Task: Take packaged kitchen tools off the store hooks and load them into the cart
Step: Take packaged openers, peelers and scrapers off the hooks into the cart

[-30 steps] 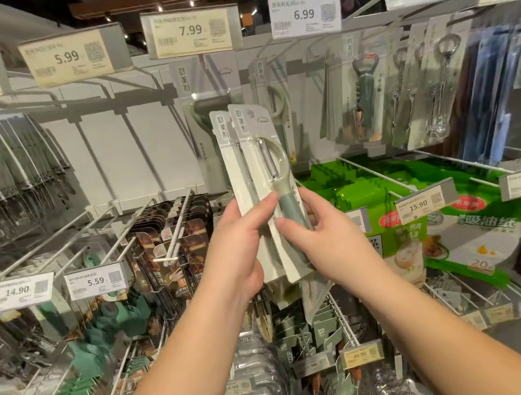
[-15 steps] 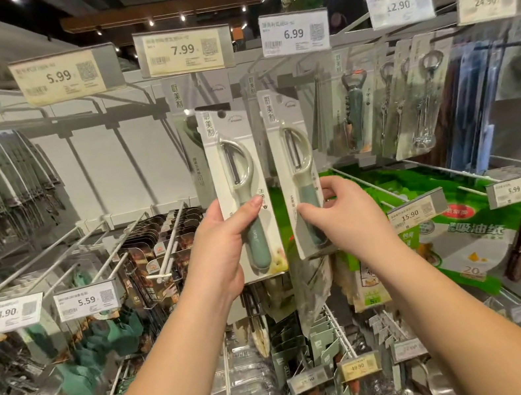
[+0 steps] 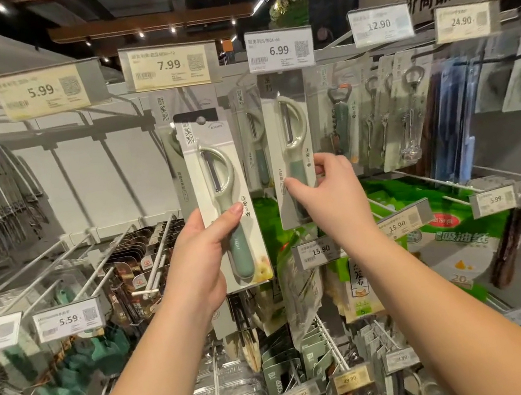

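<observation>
My left hand (image 3: 205,259) grips a carded green-handled peeler (image 3: 223,200) by its lower half and holds it upright in front of the 7.99 hook. My right hand (image 3: 332,195) pinches a second carded peeler (image 3: 291,143) at its handle, raised to the hook under the 6.99 tag (image 3: 280,49). Whether that card hangs on the hook I cannot tell. More peeler packs (image 3: 251,136) hang behind it. The cart is out of view.
Packaged corkscrews and bottle openers (image 3: 378,121) hang to the right. Bare metal hooks (image 3: 153,251) jut toward me at the lower left. Green paper packs (image 3: 451,243) sit at the lower right, and price tags (image 3: 320,251) stick out below my hands.
Both hands have risen and moved apart. The two peeler packs, held together a second ago, are now separate, and the right one has gone up to the 6.99 hook.
</observation>
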`<state>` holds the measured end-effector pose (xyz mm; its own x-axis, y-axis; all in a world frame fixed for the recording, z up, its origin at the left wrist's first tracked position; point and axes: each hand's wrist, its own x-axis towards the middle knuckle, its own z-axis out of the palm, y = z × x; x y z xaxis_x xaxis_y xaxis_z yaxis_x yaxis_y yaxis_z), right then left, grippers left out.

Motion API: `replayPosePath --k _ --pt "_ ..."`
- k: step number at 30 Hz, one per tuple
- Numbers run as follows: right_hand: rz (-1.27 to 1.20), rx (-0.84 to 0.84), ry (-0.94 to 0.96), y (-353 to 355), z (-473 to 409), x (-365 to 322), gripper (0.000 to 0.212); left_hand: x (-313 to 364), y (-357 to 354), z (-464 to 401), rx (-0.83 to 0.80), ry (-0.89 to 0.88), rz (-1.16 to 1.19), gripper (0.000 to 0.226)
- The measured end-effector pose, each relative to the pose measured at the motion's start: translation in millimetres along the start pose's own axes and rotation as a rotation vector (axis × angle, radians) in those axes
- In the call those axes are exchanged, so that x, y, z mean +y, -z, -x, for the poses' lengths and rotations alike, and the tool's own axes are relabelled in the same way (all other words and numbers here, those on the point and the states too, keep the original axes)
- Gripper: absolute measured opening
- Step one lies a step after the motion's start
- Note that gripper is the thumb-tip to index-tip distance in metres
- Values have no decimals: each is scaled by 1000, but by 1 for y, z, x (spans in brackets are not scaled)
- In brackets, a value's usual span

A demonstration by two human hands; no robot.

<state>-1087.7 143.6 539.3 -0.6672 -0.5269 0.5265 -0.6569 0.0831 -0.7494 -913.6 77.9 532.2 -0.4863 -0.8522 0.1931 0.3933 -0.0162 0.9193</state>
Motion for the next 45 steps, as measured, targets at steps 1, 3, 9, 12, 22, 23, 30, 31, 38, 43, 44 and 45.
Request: replayPosePath --k 1,3,9,12,22,23,30,31,38,43,44,45 --pt "0 6 4 0 -2 0 67 1 0 0 0 0 1 24" --pt "12 18 13 -1 -5 0 66 3 0 0 1 1 -1 23" --pt "32 40 41 -5 -14 4 65 7 1 -2 -8 -6 -1 29" --pt "43 34 40 -14 -20 10 65 7 1 -4 -4 -8 2 30" --pt "77 9 -10 -65 -74 22 66 3 0 -10 19 1 -1 29" --pt "71 6 -22 -71 -81 23 64 3 0 -11 23 1 -3 29" --pt "93 -73 -122 -100 -121 26 68 4 -2 -14 44 -7 -5 25" --pt "99 -75 -129 -103 -124 27 67 4 -1 -14 48 -10 -4 25" --pt "134 -69 -150 -124 -137 33 62 4 -1 -17 52 -21 -7 26" --pt "121 -62 -137 -129 -142 35 60 4 1 -19 44 -15 5 28" --pt "125 -67 -138 -130 -144 36 60 4 1 -18 42 -13 8 28" --pt "130 -69 -140 -131 -144 37 61 3 1 -19 40 -13 8 28"
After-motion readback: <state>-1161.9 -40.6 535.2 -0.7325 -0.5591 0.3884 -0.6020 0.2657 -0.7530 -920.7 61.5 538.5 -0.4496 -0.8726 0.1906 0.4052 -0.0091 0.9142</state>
